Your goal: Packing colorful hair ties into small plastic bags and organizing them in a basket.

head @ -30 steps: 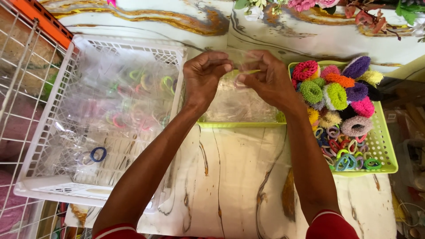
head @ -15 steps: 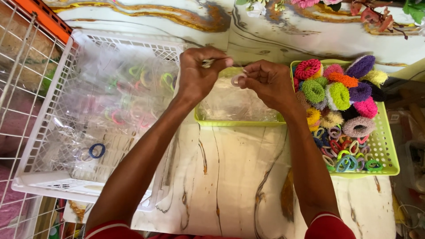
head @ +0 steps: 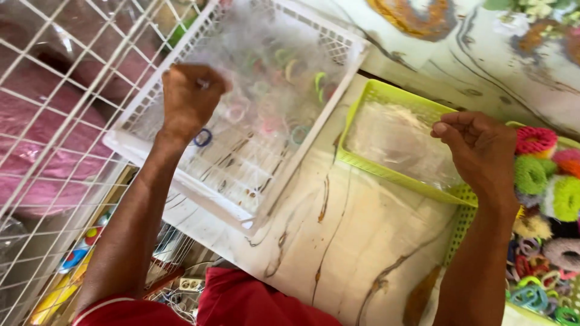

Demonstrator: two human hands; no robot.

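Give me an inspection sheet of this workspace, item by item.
Surface: marbled table top, white with brown veins.
Job's things: white basket holding clear packets of coloured rings; green tray with clear bags.
Clutter: second green tray heaped with fluffy hair ties and small bands.
Grippers: left hand closed over the white basket, something small in it; right hand curled at the green tray's clear bags.
Cables: nothing seen clearly.
Surroundings: white wire rack left, pink fabric behind.

Glossy marbled tabletop (head: 362,241), perforated plastic baskets (head: 181,175).
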